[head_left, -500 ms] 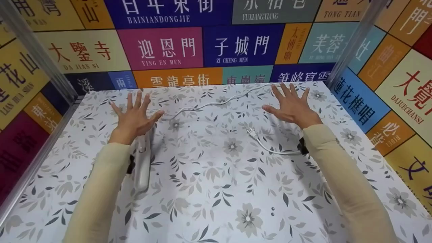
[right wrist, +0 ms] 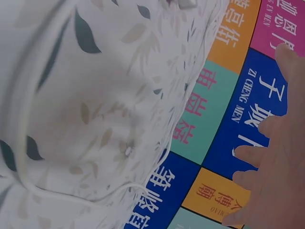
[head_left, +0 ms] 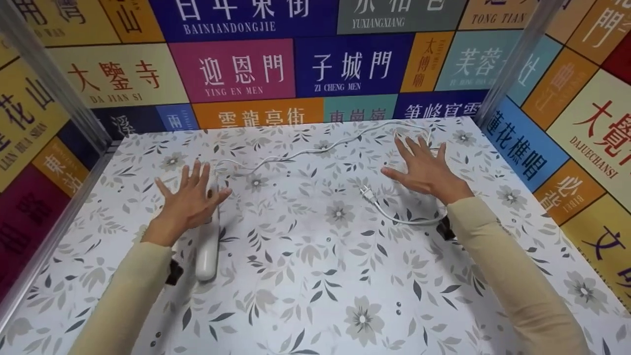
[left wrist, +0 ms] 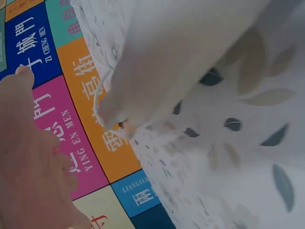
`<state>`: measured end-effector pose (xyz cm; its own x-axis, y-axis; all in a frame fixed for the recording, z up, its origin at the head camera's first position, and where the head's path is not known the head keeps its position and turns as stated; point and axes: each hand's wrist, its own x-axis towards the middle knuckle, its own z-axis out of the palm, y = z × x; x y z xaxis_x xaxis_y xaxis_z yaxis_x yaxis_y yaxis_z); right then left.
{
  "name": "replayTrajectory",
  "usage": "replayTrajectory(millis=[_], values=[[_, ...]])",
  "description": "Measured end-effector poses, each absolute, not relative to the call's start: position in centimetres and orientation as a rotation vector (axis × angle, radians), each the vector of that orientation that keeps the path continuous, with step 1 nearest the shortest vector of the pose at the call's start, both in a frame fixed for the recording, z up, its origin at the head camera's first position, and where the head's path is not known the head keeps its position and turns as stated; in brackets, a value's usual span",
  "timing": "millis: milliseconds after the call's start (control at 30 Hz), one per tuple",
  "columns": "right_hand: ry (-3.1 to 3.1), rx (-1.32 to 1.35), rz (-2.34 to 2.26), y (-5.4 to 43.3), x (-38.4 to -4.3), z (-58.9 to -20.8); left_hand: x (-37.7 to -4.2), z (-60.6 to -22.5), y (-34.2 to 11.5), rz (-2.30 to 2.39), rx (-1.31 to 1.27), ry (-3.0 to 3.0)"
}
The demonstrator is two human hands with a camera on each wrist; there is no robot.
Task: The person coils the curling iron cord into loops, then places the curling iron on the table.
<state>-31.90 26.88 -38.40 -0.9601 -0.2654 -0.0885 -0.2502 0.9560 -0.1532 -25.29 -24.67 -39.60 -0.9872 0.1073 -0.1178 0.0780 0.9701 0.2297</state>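
Hovering above a floral tablecloth (head_left: 315,296), a person's left hand (head_left: 190,202) has its fingers spread and straight, gripping nothing. Directly beneath that palm, and running back toward the wrist, lies a white wand (head_left: 208,249), its rounded end poking out beside the cream sleeve (head_left: 133,296). From the wand's far end, just past the fingertips, a white cord (head_left: 315,148) snakes across the cloth toward the other hand. The right hand (head_left: 424,167) is likewise spread flat and holding nothing, with the cord looping behind its fingertips and round under the wrist. The cord ends in a plug (head_left: 367,193), which lies on the cloth just to the thumb side of the right hand, apart from it. In the left wrist view the wand (left wrist: 181,52) fills the frame close beside the palm (left wrist: 28,157); whether skin meets it cannot be told. Walls of coloured signs (head_left: 236,69) stand beyond both sets of fingertips.
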Motion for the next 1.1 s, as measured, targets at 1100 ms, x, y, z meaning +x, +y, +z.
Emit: replayTrajectory(millis=[1100], values=[[2.632,-0.391,-0.711,23.0,-28.2,-42.8,-20.6,-43.9,-23.6,0.919,-0.407,2.905]])
